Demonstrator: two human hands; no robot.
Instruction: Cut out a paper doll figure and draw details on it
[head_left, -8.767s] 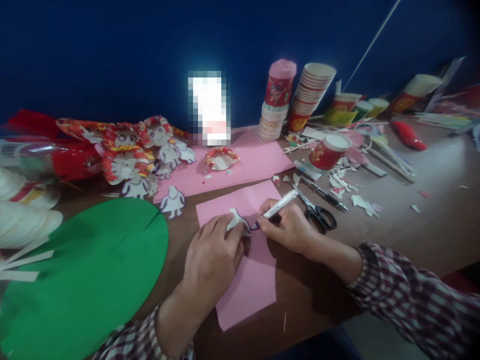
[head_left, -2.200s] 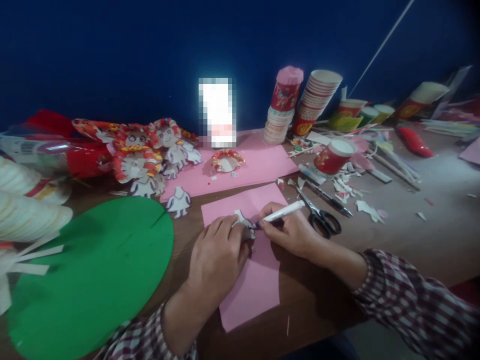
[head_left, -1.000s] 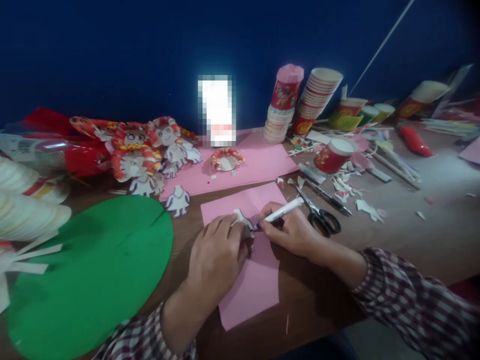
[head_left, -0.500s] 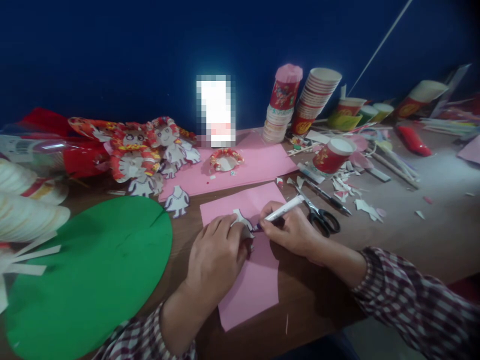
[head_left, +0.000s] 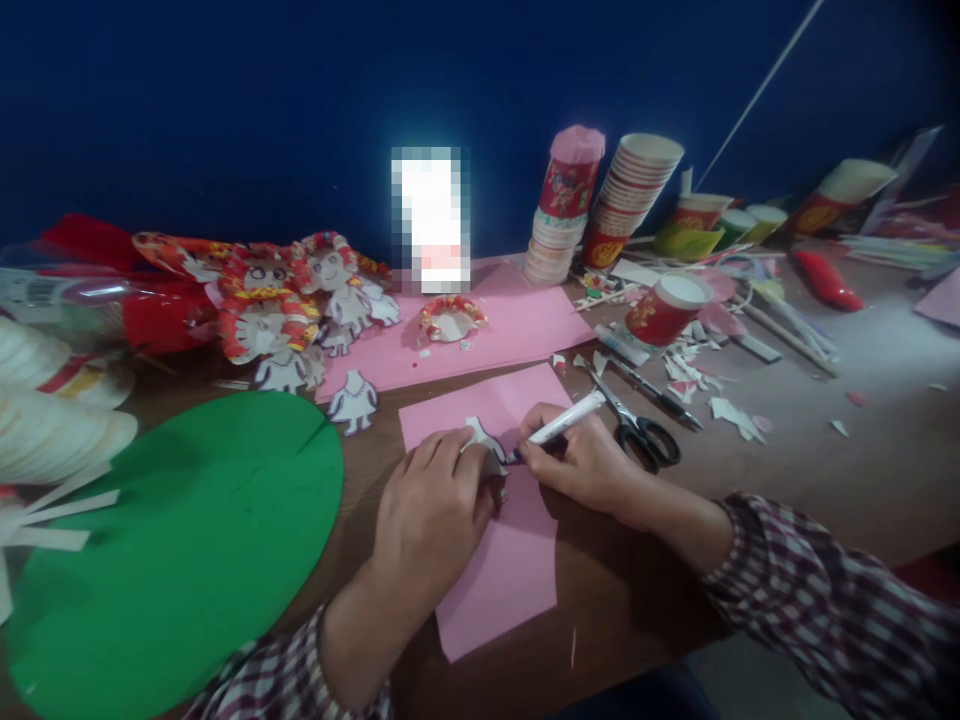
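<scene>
My right hand (head_left: 581, 455) is closed round a white marker pen (head_left: 568, 416), its dark tip at the edge of a small white paper cutout (head_left: 480, 436). Part of that edge carries a dark outline. My left hand (head_left: 435, 490) presses the cutout against pink paper (head_left: 487, 590), its fingers curled over it and hiding most of the piece. Similar outlined cutouts shaped like dressed bodies, such as one paper figure (head_left: 352, 402), lie farther left. Black-handled scissors (head_left: 637, 430) rest just beyond my right hand.
A green oval sheet (head_left: 180, 540) covers the left side. Decorated paper dolls (head_left: 270, 310) pile up behind it. At the back stand stacked paper cups (head_left: 637, 190); a red cup (head_left: 666, 310), a pen (head_left: 652, 392) and paper scraps (head_left: 739, 420) lie to the right.
The marker has tilted very slightly, its rear end a little further left. Both hands stay in nearly the same place, and the cutout has not visibly moved.
</scene>
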